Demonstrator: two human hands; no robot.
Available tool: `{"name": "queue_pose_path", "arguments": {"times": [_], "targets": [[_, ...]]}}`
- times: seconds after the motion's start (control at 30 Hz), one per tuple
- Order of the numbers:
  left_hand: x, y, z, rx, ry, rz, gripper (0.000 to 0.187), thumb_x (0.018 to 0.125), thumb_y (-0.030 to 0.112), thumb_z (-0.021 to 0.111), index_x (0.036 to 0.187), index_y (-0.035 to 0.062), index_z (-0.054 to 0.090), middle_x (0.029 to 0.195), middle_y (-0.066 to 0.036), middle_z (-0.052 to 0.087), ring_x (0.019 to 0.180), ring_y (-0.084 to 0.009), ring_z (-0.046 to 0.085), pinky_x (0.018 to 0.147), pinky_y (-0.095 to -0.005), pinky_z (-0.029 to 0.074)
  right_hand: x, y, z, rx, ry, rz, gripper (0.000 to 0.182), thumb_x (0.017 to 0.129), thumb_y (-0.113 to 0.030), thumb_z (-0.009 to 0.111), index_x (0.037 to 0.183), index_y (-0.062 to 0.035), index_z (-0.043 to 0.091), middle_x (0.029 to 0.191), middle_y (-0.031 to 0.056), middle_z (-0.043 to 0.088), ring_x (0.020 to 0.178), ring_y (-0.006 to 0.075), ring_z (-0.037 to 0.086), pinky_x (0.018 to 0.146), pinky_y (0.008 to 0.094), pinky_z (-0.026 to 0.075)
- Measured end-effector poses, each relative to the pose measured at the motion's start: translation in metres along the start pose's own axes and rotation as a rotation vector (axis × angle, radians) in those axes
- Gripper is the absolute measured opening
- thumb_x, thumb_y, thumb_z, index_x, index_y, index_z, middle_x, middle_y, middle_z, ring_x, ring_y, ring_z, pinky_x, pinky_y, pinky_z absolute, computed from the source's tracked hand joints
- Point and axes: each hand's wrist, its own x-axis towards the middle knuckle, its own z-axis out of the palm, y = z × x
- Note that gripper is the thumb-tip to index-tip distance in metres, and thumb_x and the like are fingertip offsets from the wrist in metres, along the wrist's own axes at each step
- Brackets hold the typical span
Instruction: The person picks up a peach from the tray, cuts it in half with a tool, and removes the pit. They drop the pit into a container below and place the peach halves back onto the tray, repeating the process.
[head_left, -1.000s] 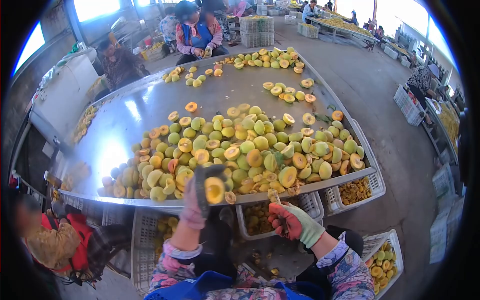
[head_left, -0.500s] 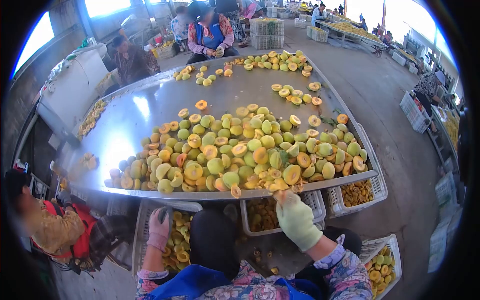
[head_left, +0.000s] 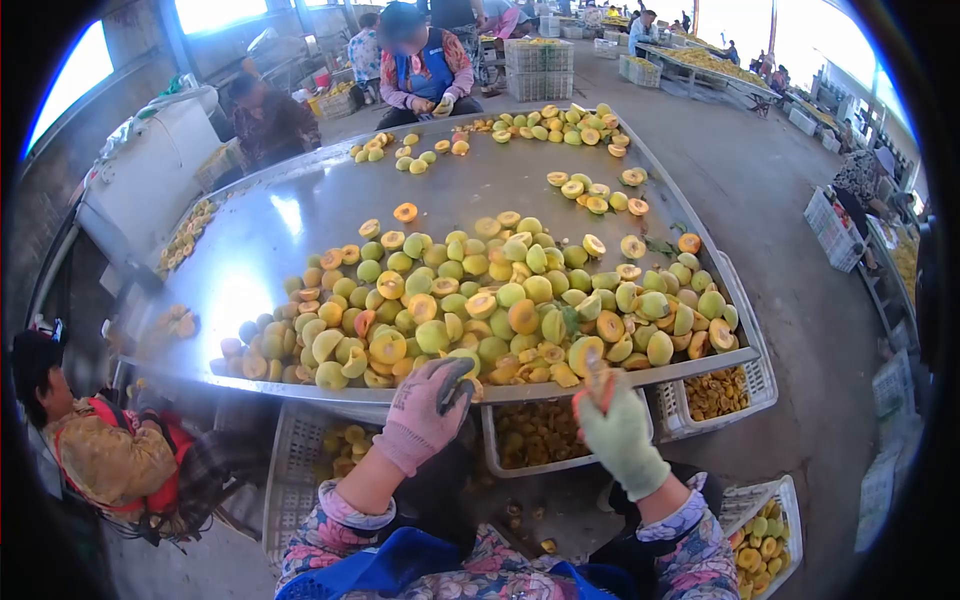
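Observation:
My left hand (head_left: 428,412), in a pink glove with dark fingertips, is at the table's near edge, fingers closed round a yellow-green stone fruit half (head_left: 463,362). My right hand (head_left: 620,435), in a pale green glove, is closed just right of it, over the near rim. A thin, blurred thing (head_left: 596,368) sticks up from its fingers; its kind does not show clearly. In front of both hands spreads a heap of halved stone fruit (head_left: 480,300), green-skinned with orange flesh, on the metal table (head_left: 350,200).
Below the edge stand a crate of fruit halves (head_left: 285,470), a crate of orange-brown scraps (head_left: 490,445) and another scrap crate (head_left: 765,385). A crate of fruit (head_left: 790,530) is at lower right. A person (head_left: 110,450) sits at left; another (head_left: 425,75) works across the table.
My left hand has risen from above the left crate to the table edge and closed on a fruit half. My right hand has moved slightly right and down.

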Motion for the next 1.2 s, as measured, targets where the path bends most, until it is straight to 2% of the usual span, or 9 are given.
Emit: {"name": "queue_pose_path", "arguments": {"times": [0.1,0.23,0.3,0.37,0.4,0.73,0.83,0.97,1.2], "targets": [[-0.002,-0.019,0.002,0.178,-0.026,-0.129,0.041,0.085,0.013,0.068,0.125,0.0077,0.062,0.117,-0.019,0.063,0.109,-0.0373,0.060,0.096,-0.0416,0.049,0.005,-0.036,-0.024,0.240,0.071,0.242,0.016,0.096,-0.010,0.061,0.105,-0.0026,0.051,0.075,0.0030,0.060,0.056,0.0082,0.057,0.047,0.0254,0.046],[-0.004,-0.023,0.019,0.449,-0.267,-0.253,0.069,0.082,0.035,0.073,0.140,0.0103,0.047,0.122,-0.020,0.058,0.112,-0.0365,0.060,0.096,-0.0441,0.048,0.004,-0.022,-0.014,0.278,0.013,0.211,0.014,0.096,-0.009,0.060,0.103,-0.0030,0.051,0.072,0.0017,0.059,0.057,0.0076,0.056,0.048,0.0245,0.046],[0.000,-0.012,0.027,0.512,-0.284,-0.320,0.070,0.082,0.038,0.073,0.141,0.0113,0.047,0.123,-0.019,0.058,0.113,-0.0356,0.059,0.097,-0.0444,0.048,0.004,-0.012,-0.008,0.171,-0.031,0.141,0.017,0.094,-0.011,0.064,0.104,-0.0018,0.053,0.071,0.0053,0.060,0.057,0.0146,0.060,0.051,0.0289,0.049],[0.003,-0.010,0.026,0.504,-0.264,-0.303,0.070,0.082,0.039,0.073,0.140,0.0116,0.047,0.123,-0.019,0.058,0.113,-0.0357,0.060,0.096,-0.0448,0.048,0.009,0.018,0.003,-0.133,0.022,-0.208,0.023,0.090,-0.013,0.069,0.104,-0.0005,0.056,0.071,0.0116,0.061,0.059,0.0274,0.063,0.055,0.0351,0.051],[0.005,-0.009,0.026,0.500,-0.247,-0.281,0.070,0.082,0.040,0.073,0.140,0.0119,0.048,0.124,-0.018,0.058,0.113,-0.0358,0.060,0.096,-0.0453,0.048,0.009,0.024,0.005,-0.076,0.017,-0.186,0.028,0.086,-0.014,0.073,0.105,0.0000,0.058,0.072,0.0164,0.061,0.065,0.0372,0.064,0.060,0.0389,0.052],[0.059,-0.042,0.007,0.471,-0.253,-0.418,0.067,0.083,0.056,0.069,0.130,0.0095,0.057,0.120,-0.017,0.066,0.111,-0.0351,0.063,0.096,-0.0437,0.049,0.016,0.006,0.007,-0.175,-0.030,-0.266,0.025,0.087,-0.017,0.073,0.101,-0.0020,0.059,0.068,0.0129,0.058,0.061,0.0343,0.062,0.056,0.0387,0.051],[0.087,-0.037,0.014,0.477,-0.408,-0.461,0.067,0.083,0.057,0.068,0.129,0.0096,0.058,0.117,-0.017,0.067,0.111,-0.0339,0.063,0.095,-0.0439,0.049,0.017,0.005,0.006,-0.227,-0.046,-0.319,0.025,0.087,-0.017,0.073,0.101,-0.0018,0.059,0.067,0.0129,0.059,0.061,0.0349,0.063,0.056,0.0389,0.051],[0.128,-0.051,0.024,0.515,-0.245,-0.372,0.060,0.086,0.056,0.063,0.124,0.0101,0.060,0.115,-0.017,0.068,0.108,-0.0325,0.064,0.092,-0.0444,0.050,0.018,0.003,0.006,-0.239,-0.055,-0.291,0.028,0.087,-0.017,0.072,0.104,-0.0004,0.058,0.072,0.0155,0.063,0.066,0.0350,0.067,0.060,0.0388,0.054],[0.215,-0.119,0.013,0.762,-0.287,-0.402,0.046,0.090,0.036,0.058,0.129,0.0114,0.058,0.128,-0.015,0.063,0.119,-0.0319,0.060,0.098,-0.0450,0.048,0.016,-0.020,0.001,-0.175,-0.107,-0.147,0.027,0.086,-0.015,0.072,0.102,0.0002,0.058,0.072,0.0172,0.062,0.065,0.0338,0.064,0.060,0.0382,0.051]]}}
